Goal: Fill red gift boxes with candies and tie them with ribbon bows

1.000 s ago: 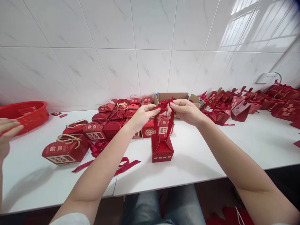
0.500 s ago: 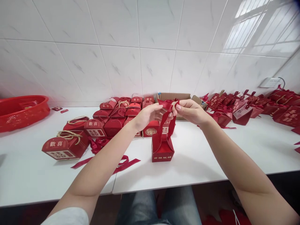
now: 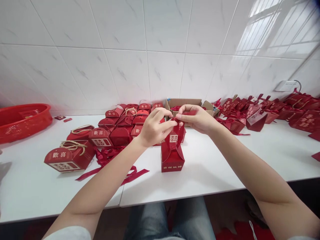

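A small red gift box (image 3: 172,159) with gold characters stands upright on the white table in front of me. Red ribbon (image 3: 180,132) rises from its top in two strands. Above the box, my left hand (image 3: 157,126) pinches the ribbon between thumb and fingers. My right hand (image 3: 196,117) meets it there, its fingers closed on the ribbon too. The exact crossing of the ribbon is hidden behind the fingertips. Both hands are clear of the box itself.
Rows of red boxes (image 3: 121,133) stand behind and left, near loose ribbon (image 3: 110,155). A cardboard carton (image 3: 186,102) is by the wall. Ribboned boxes (image 3: 235,123) crowd the right. A red plastic basket (image 3: 23,133) sits far left on the white table (image 3: 212,173).
My left hand has turned over and come in closer to the right, pinching the ribbon near the right fingertips. The raised ribbon loop has drawn in. The box has stayed in place.
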A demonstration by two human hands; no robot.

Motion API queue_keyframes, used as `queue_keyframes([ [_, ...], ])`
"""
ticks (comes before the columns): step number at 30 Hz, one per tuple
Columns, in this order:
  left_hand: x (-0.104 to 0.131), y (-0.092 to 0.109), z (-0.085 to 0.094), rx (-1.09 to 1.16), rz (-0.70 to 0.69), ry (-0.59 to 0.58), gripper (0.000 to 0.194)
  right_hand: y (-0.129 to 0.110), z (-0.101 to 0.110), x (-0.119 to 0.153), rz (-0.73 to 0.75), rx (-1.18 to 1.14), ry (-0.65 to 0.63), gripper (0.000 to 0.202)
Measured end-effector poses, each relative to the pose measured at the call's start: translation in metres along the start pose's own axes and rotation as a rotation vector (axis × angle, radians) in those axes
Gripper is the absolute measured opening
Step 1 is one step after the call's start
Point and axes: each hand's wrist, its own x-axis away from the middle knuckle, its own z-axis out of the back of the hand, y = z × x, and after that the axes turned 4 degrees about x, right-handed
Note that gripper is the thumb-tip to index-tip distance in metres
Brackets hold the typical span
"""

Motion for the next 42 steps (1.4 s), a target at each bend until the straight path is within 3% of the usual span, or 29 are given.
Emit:
queue_keyframes([
  [2, 0.000, 0.003, -0.002, 0.205, 0.163, 0.046, 0.013, -0.002, 0.003, 0.002, 0.046, 0.133, 0.014, 0.025],
  [5, -0.004, 0.006, -0.004, 0.633, 0.534, 0.012, 0.032, -0.003, 0.006, 0.006, 0.215, 0.466, 0.067, 0.020],
  [7, -0.007, 0.004, -0.003, 0.847, 0.751, -0.049, 0.028, -0.002, 0.006, 0.008, 0.358, 0.672, 0.118, 0.013],
  [10, -0.011, -0.001, -0.001, 0.956, 0.922, -0.080, 0.023, 0.002, 0.003, 0.009, 0.497, 0.812, 0.159, 0.012],
  [14, -0.010, -0.004, -0.004, 0.852, 0.877, -0.090, 0.030, 0.008, -0.001, 0.008, 0.615, 0.972, 0.191, 0.013],
  [18, -0.009, 0.000, -0.004, 0.557, 0.643, -0.011, 0.023, 0.011, -0.002, 0.005, 0.642, 1.152, 0.200, 0.021],
  [22, -0.010, 0.008, 0.009, 0.172, 0.360, 0.014, 0.018, 0.013, 0.001, 0.008, 0.466, 1.417, 0.259, 0.033],
  [24, -0.002, 0.010, 0.024, 0.023, 0.323, -0.020, 0.018, 0.019, 0.007, 0.019, 0.351, 1.455, 0.238, 0.036],
  [27, 0.034, 0.000, 0.054, -0.089, 0.457, -0.126, 0.020, 0.041, 0.028, 0.054, 0.086, 1.462, 0.177, 0.037],
  [30, 0.089, -0.026, 0.085, -0.115, 0.722, -0.423, 0.022, 0.073, 0.059, 0.097, -0.375, 1.422, 0.019, 0.043],
  [33, 0.130, -0.051, 0.101, -0.158, 0.864, -0.649, 0.020, 0.097, 0.079, 0.124, -0.533, 1.373, -0.093, 0.040],
  [35, 0.137, -0.056, 0.098, -0.219, 0.852, -0.674, 0.019, 0.100, 0.081, 0.126, -0.528, 1.364, -0.095, 0.039],
  [37, 0.128, -0.048, 0.082, -0.264, 0.769, -0.550, 0.022, 0.095, 0.074, 0.117, -0.476, 1.382, -0.051, 0.041],
  [40, 0.107, -0.025, 0.040, -0.121, 0.735, -0.279, 0.029, 0.080, 0.056, 0.100, -0.312, 1.296, 0.063, 0.055],
  [42, 0.097, -0.012, 0.008, 0.097, 0.805, -0.305, 0.034, 0.071, 0.047, 0.094, -0.230, 1.126, 0.077, 0.065],
])
